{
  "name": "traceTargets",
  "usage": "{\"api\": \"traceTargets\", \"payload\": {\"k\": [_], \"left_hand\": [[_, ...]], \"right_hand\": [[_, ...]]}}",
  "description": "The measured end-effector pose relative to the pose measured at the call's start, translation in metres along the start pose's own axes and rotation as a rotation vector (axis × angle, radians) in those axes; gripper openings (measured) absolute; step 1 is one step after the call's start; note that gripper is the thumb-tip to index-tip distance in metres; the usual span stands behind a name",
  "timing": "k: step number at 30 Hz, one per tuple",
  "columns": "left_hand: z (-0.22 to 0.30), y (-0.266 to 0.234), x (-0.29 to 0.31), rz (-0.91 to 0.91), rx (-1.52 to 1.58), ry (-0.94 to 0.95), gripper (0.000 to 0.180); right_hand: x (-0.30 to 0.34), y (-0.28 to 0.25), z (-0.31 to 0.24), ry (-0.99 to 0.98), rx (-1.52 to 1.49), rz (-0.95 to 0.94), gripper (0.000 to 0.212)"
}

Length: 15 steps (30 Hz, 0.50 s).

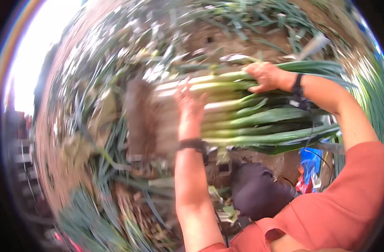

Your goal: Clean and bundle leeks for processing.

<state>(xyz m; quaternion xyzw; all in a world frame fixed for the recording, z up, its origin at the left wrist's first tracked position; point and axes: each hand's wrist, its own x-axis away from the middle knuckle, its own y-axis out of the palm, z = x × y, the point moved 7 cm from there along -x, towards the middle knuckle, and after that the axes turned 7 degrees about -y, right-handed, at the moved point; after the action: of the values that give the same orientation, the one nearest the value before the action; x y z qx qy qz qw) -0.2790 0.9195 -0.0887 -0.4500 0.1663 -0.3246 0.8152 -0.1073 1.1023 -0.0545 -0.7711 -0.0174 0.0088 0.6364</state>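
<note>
Just one view, a wide fisheye up on the wearer's head, looking down past both forearms [191, 180] at the leeks [242, 122], pretty close, edges bending at the rim.

No text, label, number or sign can be read. Beyond the right fingers [253, 70], toward the forearm, a dark wristband [297, 85] has a pale patch [294, 103], too blurred to make out. Blue-and-red plastic [310, 161], well below and to the right of those fingers, is too small and smeared for any print to be legible.
</note>
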Motion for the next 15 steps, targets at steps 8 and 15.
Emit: {"api": "traceTargets", "payload": {"k": [8,15], "left_hand": [[-0.103,-0.168,0.249,0.061,0.209,-0.214,0.058],[-0.209,-0.325,0.547,0.47,0.769,-0.747,0.048]], "right_hand": [[0.006,-0.012,-0.022,0.247,0.11,-0.408,0.085],[-0.006,-0.143,0.033,0.656,-0.507,-0.273,0.042]]}}
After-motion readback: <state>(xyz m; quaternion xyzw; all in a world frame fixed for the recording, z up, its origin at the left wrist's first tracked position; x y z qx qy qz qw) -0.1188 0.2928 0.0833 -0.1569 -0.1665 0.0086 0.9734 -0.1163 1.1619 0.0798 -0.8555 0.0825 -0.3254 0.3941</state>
